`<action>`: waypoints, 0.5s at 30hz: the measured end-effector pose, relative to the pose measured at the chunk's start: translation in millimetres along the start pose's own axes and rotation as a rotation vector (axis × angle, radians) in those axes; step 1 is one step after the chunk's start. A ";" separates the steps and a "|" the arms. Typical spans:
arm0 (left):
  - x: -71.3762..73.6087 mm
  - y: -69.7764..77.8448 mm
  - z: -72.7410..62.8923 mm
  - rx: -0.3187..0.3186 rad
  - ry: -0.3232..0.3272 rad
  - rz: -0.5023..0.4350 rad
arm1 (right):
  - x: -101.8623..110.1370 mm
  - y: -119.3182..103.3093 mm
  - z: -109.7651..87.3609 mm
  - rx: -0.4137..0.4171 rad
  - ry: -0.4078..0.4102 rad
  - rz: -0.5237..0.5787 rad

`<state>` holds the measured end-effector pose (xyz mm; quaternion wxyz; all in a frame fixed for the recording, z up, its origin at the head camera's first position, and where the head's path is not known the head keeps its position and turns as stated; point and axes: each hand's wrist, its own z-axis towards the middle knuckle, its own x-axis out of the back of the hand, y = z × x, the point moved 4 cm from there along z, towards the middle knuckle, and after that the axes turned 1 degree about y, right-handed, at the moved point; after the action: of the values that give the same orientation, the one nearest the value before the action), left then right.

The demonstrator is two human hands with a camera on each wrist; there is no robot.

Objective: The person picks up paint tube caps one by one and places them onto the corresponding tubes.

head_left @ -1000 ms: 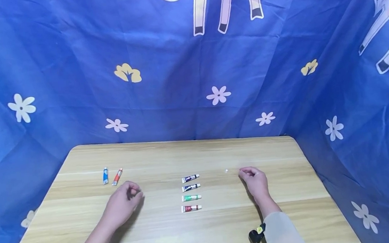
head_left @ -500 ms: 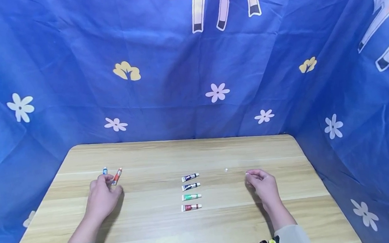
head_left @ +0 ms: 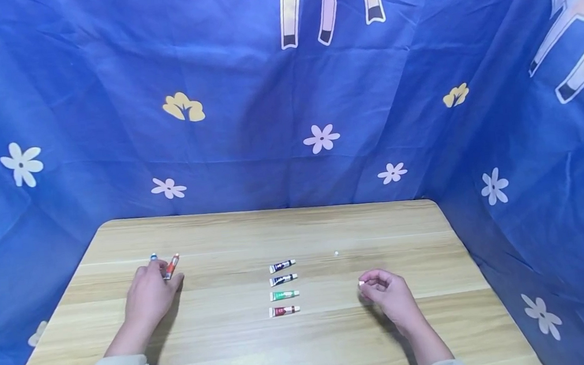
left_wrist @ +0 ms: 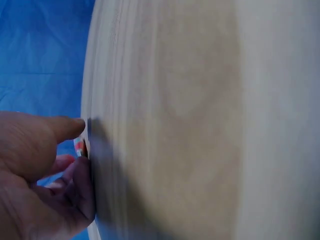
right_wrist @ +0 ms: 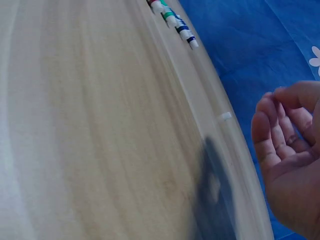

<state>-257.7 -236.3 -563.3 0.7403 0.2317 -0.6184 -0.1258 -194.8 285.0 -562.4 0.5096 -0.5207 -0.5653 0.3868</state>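
On the left of the table, my left hand [head_left: 148, 296] reaches over a blue paint tube [head_left: 153, 256] and an orange paint tube [head_left: 172, 266]. Most of the blue tube is hidden under the fingers. In the left wrist view the thumb [left_wrist: 67, 127] stands apart from the fingers, and part of the orange tube [left_wrist: 80, 146] shows between. My right hand [head_left: 393, 295] is raised over the right side, thumb and fingertips pinching a small white cap [head_left: 361, 283]. Another small white cap [head_left: 336, 253] lies on the table beyond it.
Several paint tubes lie in a column mid-table: a purple tube [head_left: 282, 266], a dark blue tube [head_left: 283, 279], a green tube [head_left: 284, 295] and a red tube [head_left: 284, 310]. Behind the wooden table [head_left: 233, 350] hangs a blue patterned cloth [head_left: 243, 105].
My left hand has moved left and away from me onto the blue and orange tubes. My right hand has shifted slightly and come nearer to me with the small white cap.
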 end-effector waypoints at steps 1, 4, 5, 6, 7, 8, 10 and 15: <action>0.2 0.6 0.5 -0.001 -0.002 0.012 | -1.1 0.4 -0.6 0.009 -0.008 -0.004; 0.8 0.9 2.0 0.011 -0.013 0.038 | -3.7 0.3 -2.0 0.026 -0.023 -0.012; 1.0 0.7 2.1 0.018 -0.016 0.039 | -4.2 0.6 -2.4 0.026 -0.023 -0.013; 1.2 0.5 2.4 0.024 -0.019 0.041 | -4.4 1.0 -2.8 0.026 -0.024 -0.017; 1.2 0.4 2.6 0.026 -0.023 0.043 | -4.5 1.5 -3.2 0.022 -0.022 -0.019; 1.2 0.9 2.7 0.027 -0.025 0.045 | -4.6 1.8 -3.8 0.019 -0.020 -0.019; 1.1 2.6 2.7 0.029 -0.034 0.044 | -4.5 2.8 -4.8 0.014 -0.021 -0.022; -1.3 7.0 1.2 0.026 -0.059 0.030 | -4.9 4.1 -6.3 0.009 -0.031 -0.021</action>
<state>-259.8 -229.8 -560.8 0.7206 0.2282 -0.6449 -0.1132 -188.1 280.2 -566.0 0.5073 -0.5063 -0.5767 0.3921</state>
